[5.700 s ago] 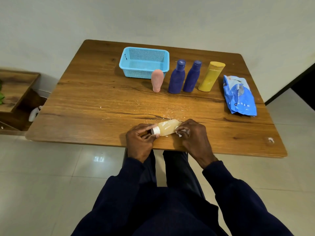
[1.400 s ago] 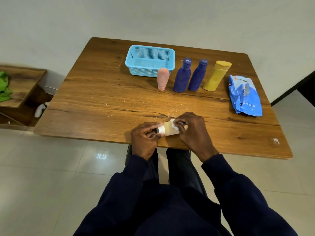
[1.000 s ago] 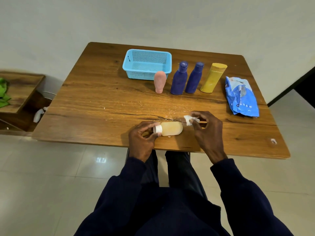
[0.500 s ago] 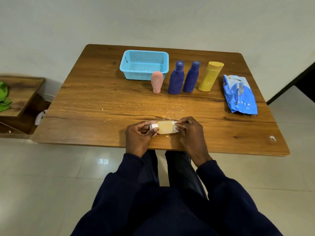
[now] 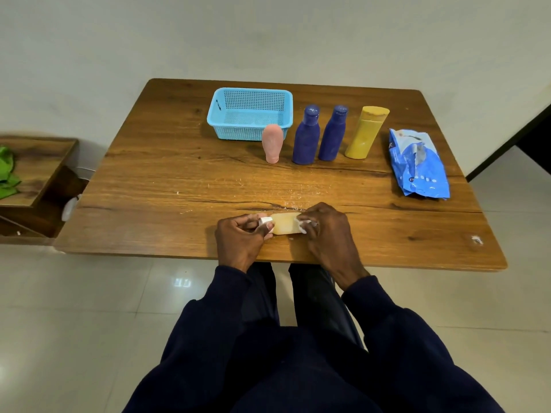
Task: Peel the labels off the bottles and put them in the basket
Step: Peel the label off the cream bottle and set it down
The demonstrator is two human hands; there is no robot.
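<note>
Wooden table (image 5: 167, 174), white wall (image 5: 89, 55)

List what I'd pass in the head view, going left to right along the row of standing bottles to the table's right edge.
pink bottle → left dark blue bottle → right dark blue bottle → yellow bottle → blue packet, which lies flat.
</note>
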